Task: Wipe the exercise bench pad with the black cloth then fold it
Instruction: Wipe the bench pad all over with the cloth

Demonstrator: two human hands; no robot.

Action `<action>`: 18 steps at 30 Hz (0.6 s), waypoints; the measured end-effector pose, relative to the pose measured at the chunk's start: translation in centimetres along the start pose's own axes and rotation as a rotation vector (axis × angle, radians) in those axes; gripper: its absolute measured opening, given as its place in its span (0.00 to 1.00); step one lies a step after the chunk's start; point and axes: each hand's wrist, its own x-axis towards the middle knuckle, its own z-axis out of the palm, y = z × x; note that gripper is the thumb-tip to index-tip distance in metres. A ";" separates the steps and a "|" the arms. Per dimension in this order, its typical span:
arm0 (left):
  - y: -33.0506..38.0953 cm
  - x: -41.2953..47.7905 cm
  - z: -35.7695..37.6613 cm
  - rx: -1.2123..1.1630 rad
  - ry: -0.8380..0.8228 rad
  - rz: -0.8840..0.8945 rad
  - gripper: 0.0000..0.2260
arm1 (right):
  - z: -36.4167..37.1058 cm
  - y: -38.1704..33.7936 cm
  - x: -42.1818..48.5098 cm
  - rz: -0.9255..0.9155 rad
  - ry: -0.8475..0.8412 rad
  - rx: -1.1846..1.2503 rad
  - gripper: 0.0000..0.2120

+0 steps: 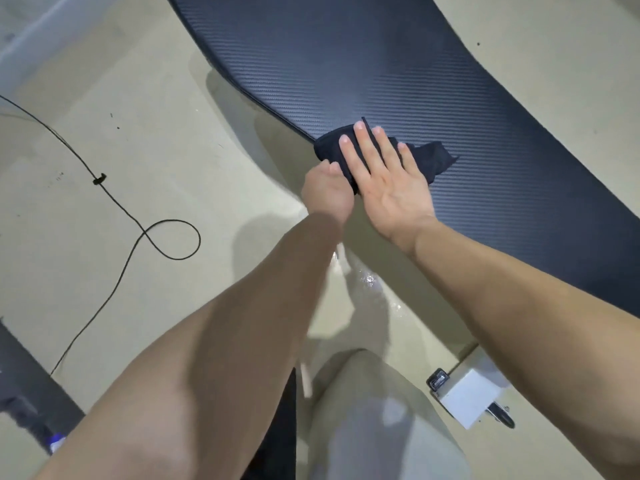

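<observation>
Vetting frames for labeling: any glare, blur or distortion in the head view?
Head view: wide-angle lens bows the pad; wet-looking glare on the floor below the left hand; soft arm shadows on the floor; cloth low-contrast against the pad; centre sharp, bottom-left corner blurred.

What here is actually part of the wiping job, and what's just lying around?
Part of the job:
- black textured bench pad
- crumpled black cloth
- right hand, flat on the cloth
- left hand, fingers curled at the cloth's edge

Just lying about:
- thin black cable looped on the floor
- white boxy metal piece
</observation>
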 end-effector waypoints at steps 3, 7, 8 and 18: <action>-1.5 -3.5 3.0 -0.035 0.014 -0.006 0.19 | 1.0 1.4 -4.5 0.034 -0.006 0.044 0.34; -4.1 -8.0 5.9 -0.031 -0.032 0.032 0.18 | 2.9 3.4 -10.6 0.042 0.027 0.063 0.33; -4.6 -9.2 6.6 -0.025 -0.042 0.040 0.17 | 3.4 4.0 -12.0 0.050 0.042 0.064 0.33; -10.5 -24.3 15.4 0.007 -0.157 0.053 0.18 | 8.7 10.2 -29.1 0.134 0.145 0.016 0.30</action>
